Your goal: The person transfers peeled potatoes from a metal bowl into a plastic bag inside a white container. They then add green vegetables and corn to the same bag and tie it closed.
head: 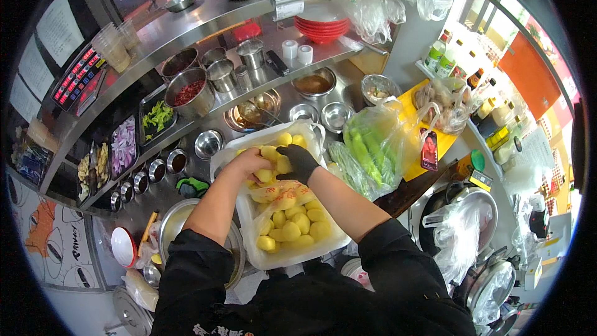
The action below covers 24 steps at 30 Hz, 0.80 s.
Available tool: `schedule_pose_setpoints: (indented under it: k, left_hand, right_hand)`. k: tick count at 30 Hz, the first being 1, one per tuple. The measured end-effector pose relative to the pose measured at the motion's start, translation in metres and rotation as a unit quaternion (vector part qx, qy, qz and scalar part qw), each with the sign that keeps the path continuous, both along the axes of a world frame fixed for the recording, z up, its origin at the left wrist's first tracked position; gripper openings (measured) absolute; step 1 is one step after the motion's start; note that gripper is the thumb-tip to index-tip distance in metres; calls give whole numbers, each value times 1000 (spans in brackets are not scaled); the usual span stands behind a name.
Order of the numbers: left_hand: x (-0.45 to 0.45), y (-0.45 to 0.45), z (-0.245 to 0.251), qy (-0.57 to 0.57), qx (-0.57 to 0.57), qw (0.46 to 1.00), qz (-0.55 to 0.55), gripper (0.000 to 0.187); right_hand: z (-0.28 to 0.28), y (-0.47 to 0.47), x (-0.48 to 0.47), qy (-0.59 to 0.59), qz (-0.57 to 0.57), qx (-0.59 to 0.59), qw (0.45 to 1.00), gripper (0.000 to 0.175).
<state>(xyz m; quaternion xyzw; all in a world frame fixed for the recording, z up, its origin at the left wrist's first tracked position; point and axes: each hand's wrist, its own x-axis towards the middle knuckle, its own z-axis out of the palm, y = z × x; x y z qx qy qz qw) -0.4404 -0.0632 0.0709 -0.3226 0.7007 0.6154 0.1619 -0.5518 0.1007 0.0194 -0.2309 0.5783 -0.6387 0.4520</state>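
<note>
Peeled potatoes [301, 221] fill a white plastic tub [287, 261] in front of me. A clear plastic bag with red print [281, 192] lies across the middle of them. At the tub's far half, my bare left hand [252, 164] curls around potatoes from the left. My right hand [300, 162], in a black glove, grips the same cluster from the right. Several potatoes sit between both hands, and some of my fingertips are hidden among them.
Left of the tub stands a wide steel basin [179, 217]. Bagged green vegetables [373, 149] and a phone [429, 149] on a yellow board [415, 168] lie to the right. Steel bowls [336, 116] stand beyond, below a steel shelf [261, 86] with pots.
</note>
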Motion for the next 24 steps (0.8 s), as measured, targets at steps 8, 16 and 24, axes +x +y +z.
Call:
schedule_pose_setpoints:
  k: [8, 16, 24]
  left_hand:
    - [34, -37, 27, -41, -302, 949, -76, 69]
    - [42, -20, 25, -13, -507, 852, -134, 55]
    - [111, -25, 43, 317, -206, 920, 105, 33]
  right_hand:
    - [-5, 8, -39, -95, -84, 186, 974, 62]
    - [-4, -2, -22, 472, 71, 190, 858, 52]
    - [6, -5, 4, 602, 125, 170, 770, 50]
